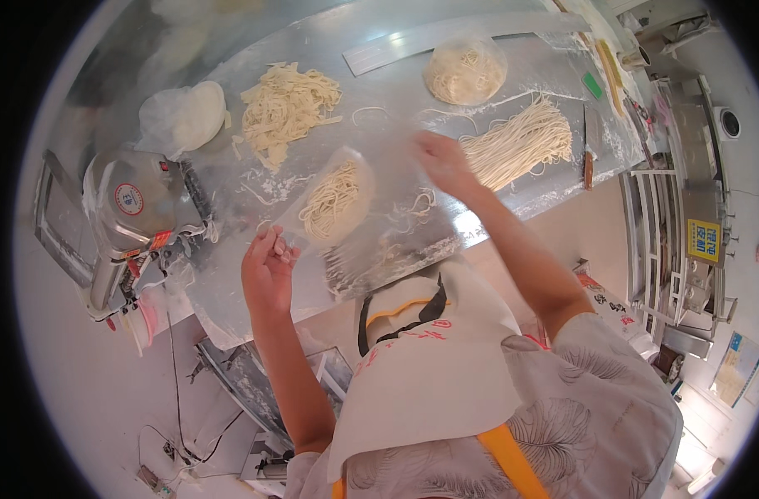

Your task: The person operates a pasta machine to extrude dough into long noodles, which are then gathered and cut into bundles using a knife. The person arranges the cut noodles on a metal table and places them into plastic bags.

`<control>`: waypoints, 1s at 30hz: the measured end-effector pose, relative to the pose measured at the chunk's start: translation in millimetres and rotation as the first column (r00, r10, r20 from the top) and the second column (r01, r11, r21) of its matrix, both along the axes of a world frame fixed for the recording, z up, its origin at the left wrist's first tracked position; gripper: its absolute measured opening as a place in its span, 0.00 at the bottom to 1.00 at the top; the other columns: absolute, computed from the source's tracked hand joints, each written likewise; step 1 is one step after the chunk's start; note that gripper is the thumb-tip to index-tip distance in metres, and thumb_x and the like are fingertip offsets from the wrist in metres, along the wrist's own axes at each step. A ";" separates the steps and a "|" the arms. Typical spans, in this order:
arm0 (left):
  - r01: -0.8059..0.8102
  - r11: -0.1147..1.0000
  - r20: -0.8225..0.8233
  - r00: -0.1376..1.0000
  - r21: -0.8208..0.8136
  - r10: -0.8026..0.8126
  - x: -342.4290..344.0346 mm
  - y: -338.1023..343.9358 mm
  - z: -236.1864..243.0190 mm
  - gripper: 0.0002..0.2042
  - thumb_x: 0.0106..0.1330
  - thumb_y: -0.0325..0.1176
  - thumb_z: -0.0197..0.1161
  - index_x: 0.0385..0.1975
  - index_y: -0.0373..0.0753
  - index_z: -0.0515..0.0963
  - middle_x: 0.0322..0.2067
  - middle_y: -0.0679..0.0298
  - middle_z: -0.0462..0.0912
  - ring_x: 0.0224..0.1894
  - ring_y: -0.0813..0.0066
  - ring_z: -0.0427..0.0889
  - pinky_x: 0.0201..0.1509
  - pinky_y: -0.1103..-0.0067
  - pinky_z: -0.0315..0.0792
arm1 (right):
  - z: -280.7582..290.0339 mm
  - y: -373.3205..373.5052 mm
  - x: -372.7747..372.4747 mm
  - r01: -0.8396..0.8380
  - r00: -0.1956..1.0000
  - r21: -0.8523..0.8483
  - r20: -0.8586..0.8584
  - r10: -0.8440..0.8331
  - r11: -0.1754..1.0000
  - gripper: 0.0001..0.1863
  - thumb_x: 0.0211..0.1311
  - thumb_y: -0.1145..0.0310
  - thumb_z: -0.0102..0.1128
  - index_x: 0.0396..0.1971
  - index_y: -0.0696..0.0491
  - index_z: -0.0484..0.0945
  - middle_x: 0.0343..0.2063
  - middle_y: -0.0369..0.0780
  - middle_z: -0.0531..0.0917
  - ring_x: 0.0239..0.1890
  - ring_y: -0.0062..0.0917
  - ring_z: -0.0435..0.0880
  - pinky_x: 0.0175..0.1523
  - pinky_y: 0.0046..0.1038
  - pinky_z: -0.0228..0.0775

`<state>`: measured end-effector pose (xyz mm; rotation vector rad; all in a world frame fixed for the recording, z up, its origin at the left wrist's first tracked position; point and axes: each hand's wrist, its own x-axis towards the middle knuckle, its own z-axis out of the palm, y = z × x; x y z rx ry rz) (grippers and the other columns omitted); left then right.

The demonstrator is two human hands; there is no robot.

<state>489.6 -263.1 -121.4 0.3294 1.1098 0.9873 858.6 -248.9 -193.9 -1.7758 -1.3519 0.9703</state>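
Note:
A clear plastic bag (364,185) with a bundle of pale noodles (330,201) in it lies near the front of the floury metal worktop (305,279). My left hand (270,258) is closed at the bag's near left edge, fingers curled and seemingly pinching the plastic. To the right, my right hand (443,160) hovers over the worktop, smeared by motion, so its fingers cannot be read. Just beyond it lies a long bundle of thin noodles (525,143). A few loose noodle strands (423,202) sit between the bag and my right forearm.
Wide noodles (288,108) are heaped at the back left, beside bagged round dough sheets (198,115). A metal dough machine (138,200) stands far left. Bagged noodles (467,71) lie at the back. A knife (589,150) and a green scraper (592,85) lie at the right.

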 end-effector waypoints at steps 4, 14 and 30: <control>0.027 1.000 -0.041 0.999 0.006 -0.027 16.6 -6.5 -1.1 0.07 0.76 0.29 0.60 0.45 0.33 0.79 0.25 0.70 0.76 0.25 0.80 0.74 0.43 0.73 0.77 | -43.4 -51.9 135.4 -0.239 0.701 -0.049 0.683 0.208 0.970 0.21 0.62 0.72 0.65 0.56 0.53 0.83 0.55 0.41 0.82 0.63 0.40 0.75 0.70 0.41 0.65; -0.013 1.000 -0.085 0.996 0.013 0.014 33.3 -15.5 1.4 0.07 0.78 0.29 0.58 0.47 0.33 0.79 0.26 0.70 0.77 0.27 0.80 0.74 0.42 0.75 0.74 | -31.9 -32.4 189.9 -0.429 0.556 -0.298 0.656 0.510 0.853 0.17 0.62 0.69 0.67 0.51 0.50 0.82 0.51 0.39 0.81 0.63 0.39 0.73 0.69 0.45 0.63; 0.025 1.000 -0.278 0.960 0.003 -0.023 30.1 -26.9 -5.3 0.09 0.75 0.31 0.62 0.47 0.32 0.80 0.27 0.68 0.79 0.30 0.77 0.78 0.49 0.72 0.77 | 173.3 -17.5 226.8 -0.009 0.997 0.074 0.082 0.003 0.997 0.15 0.80 0.63 0.56 0.55 0.59 0.75 0.29 0.33 0.77 0.33 0.18 0.74 0.44 0.23 0.71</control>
